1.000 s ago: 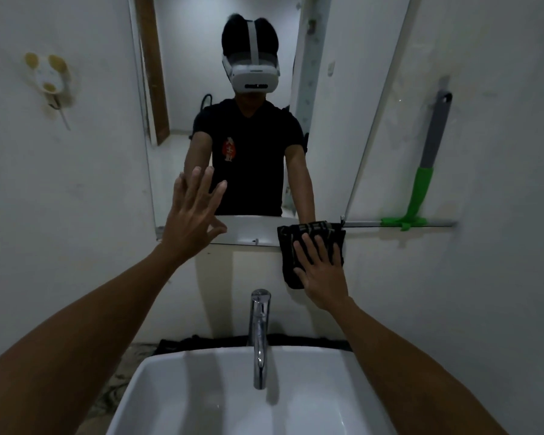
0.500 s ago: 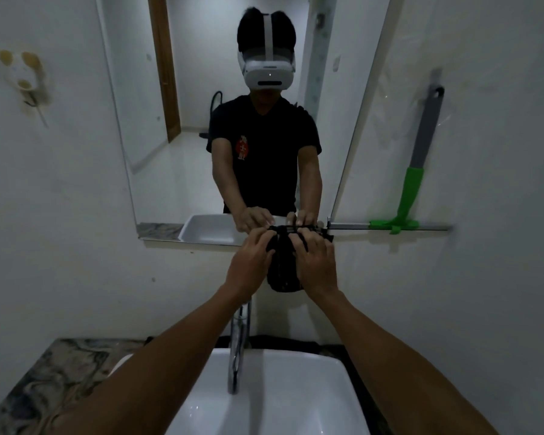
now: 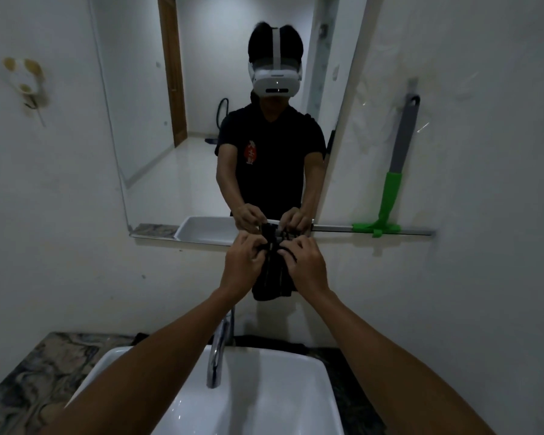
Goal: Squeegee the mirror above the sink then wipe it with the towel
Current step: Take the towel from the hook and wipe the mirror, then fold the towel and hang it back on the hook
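A dark towel (image 3: 272,279) hangs bunched below the lower right corner of the mirror (image 3: 176,146), over the metal rail (image 3: 333,228). My left hand (image 3: 241,265) grips the towel's top from the left with curled fingers. My right hand (image 3: 305,265) grips it from the right the same way. The squeegee (image 3: 393,196), grey handle with a green neck and head, hangs on the wall to the right of the mirror, its head resting on the rail. Neither hand touches the squeegee.
A white basin (image 3: 296,400) with a chrome tap (image 3: 217,356) sits directly below my arms. A marbled countertop (image 3: 35,378) runs to the left. A small wall hook fixture (image 3: 25,80) is at the upper left. White walls close in on both sides.
My left hand came down from the mirror glass and joined the right hand on the towel. The towel went from spread flat under the right palm to bunched between both hands.
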